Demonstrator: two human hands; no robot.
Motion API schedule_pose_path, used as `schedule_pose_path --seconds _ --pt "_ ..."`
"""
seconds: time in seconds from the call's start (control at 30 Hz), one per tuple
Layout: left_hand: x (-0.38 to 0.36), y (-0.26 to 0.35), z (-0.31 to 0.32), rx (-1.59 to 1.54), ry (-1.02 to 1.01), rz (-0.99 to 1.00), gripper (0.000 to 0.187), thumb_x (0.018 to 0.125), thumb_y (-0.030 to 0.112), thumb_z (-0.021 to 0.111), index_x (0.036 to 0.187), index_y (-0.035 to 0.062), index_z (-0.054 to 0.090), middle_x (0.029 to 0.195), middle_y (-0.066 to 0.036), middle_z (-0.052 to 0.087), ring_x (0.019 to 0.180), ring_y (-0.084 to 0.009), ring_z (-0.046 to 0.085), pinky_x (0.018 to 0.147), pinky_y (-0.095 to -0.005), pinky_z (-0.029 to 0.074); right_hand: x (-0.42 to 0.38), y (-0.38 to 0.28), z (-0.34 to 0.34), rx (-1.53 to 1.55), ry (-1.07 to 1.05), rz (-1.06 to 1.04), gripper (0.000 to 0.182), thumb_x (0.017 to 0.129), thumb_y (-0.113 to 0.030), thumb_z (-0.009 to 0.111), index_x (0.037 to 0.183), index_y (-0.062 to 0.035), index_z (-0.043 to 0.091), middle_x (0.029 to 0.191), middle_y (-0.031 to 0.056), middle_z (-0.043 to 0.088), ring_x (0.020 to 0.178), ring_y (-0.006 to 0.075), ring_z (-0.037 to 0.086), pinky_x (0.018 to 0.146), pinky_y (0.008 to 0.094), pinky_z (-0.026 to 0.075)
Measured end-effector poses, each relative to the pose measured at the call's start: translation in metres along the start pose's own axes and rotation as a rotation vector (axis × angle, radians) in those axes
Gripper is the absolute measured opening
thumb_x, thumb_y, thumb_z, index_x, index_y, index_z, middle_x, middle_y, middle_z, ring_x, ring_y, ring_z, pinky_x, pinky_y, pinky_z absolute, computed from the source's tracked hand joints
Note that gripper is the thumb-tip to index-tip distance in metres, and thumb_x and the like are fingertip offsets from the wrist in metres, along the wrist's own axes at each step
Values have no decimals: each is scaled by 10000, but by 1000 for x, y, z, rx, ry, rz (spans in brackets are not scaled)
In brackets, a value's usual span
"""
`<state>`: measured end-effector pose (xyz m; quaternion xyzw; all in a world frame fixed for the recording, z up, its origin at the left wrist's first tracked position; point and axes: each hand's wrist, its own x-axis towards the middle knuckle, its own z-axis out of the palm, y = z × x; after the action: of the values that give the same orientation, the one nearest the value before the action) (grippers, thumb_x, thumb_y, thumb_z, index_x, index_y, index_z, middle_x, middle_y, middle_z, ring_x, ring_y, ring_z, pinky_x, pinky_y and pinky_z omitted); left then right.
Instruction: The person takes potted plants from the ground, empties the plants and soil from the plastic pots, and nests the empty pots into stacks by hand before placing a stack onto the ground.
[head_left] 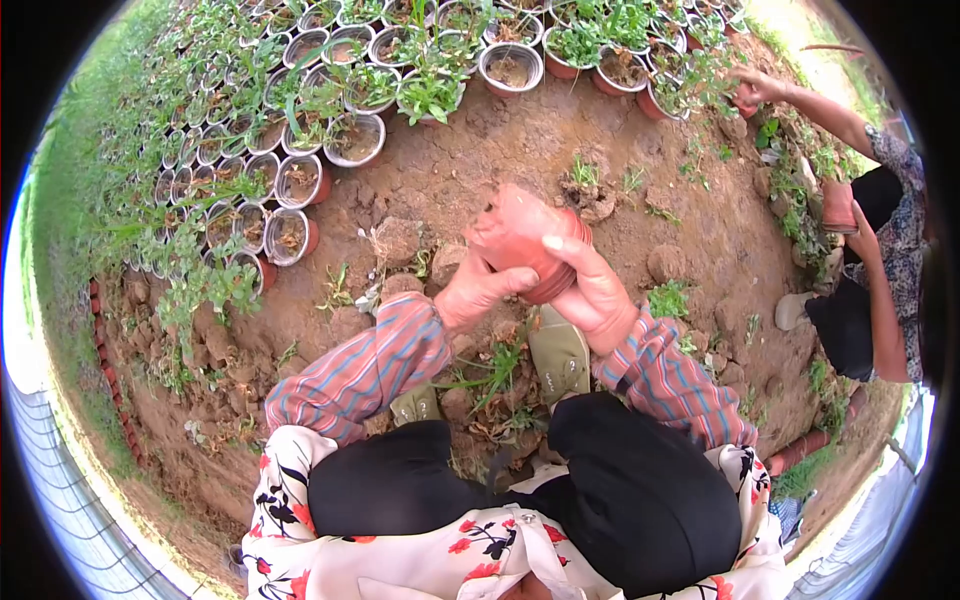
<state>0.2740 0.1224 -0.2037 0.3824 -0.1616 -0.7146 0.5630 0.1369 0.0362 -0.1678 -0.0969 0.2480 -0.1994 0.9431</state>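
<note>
Between my two hands is a reddish-brown plastic plant pot [527, 232], tilted, with ridged rims toward my right palm and a crumpled look at its far end. My left hand [482, 287] grips it from the left, thumb laid along its lower side. My right hand [596, 295] wraps the rim end, with the thumb pressed on top. The pot is held above bare brown soil [450, 180], in front of my knees. What is inside the pot is hidden from this view.
Rows of potted plants [430, 95] fill the back and left. Soil clods [398, 240] and pulled weeds [500, 365] lie around my shoes [558, 355]. At the right a co-worker [890, 220] crouches with a pot [838, 207] in one hand. Stacked pots [798, 452] lie lower right.
</note>
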Motion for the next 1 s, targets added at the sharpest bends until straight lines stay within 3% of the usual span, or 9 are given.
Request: schedule_pose_path --seconds 0.13,0.27,0.47,0.67,0.8,0.83,0.93,0.97,1.0 --pt "24 0 -29 508 -129 40 886 687 224 827 1378 40 303 1296 -98 468 1208 -213 461 1031 -367 374 1 -12 3 -70 17 -56 590 761 7 592 1322 15 407 1292 125 509 1193 240 502 1036 368 391" --pt "75 46 -94 1249 465 196 712 740 153 739 1323 49 343 990 -125 595 735 -173 624 660 -342 526 1 -34 -31 -186 156 -169 648 749 -4 559 1364 19 356 1319 143 487 1225 261 479 1071 386 355" --pt "146 53 -209 1808 581 597 506 769 221 678 1205 38 498 822 -165 638 791 -336 622 726 -414 486 -3 -42 -31 -8 124 -120 648 773 -50 583 1374 13 347 1350 154 458 1236 281 469 1080 405 341" --pt "122 74 -151 1384 432 473 148 814 101 619 954 54 618 861 -136 621 825 -269 605 745 -351 465 -3 -48 -49 -82 260 -213 420 901 -189 578 1274 -23 478 1286 135 523 1171 261 517 1010 444 408" --pt "83 59 -142 1477 369 506 143 809 127 634 920 46 599 859 -128 607 845 -268 593 761 -356 459 0 -38 -50 -1119 490 -573 324 848 -116 626 1158 -32 588 1165 94 609 1087 224 564 918 384 459" --pt "76 55 -142 1493 336 490 159 803 163 635 914 57 597 853 -135 602 841 -299 579 752 -390 451 4 -36 -93 -1943 311 -463 347 804 -76 637 1147 -40 598 1162 110 610 1104 229 559 947 380 442" --pt "70 59 -139 1543 298 478 186 787 212 641 903 71 599 833 -134 587 831 -325 553 734 -420 436 -1 -43 -110 -2145 12 -53 363 762 -35 634 1125 -41 614 1171 128 604 1137 245 544 972 378 425" --pt "62 57 -141 1572 307 449 190 780 214 651 893 69 600 823 -128 584 816 -317 546 725 -414 433 0 -43 -115 -1672 91 -374 349 780 -39 623 1128 -60 622 1171 102 613 1137 223 549 985 359 418" --pt "49 57 -135 1594 331 418 195 772 216 660 883 67 602 812 -123 580 802 -308 539 717 -408 431 0 -51 -99 -1374 316 -246 331 803 -64 630 1134 -46 620 1156 61 624 1095 186 571 971 332 424"
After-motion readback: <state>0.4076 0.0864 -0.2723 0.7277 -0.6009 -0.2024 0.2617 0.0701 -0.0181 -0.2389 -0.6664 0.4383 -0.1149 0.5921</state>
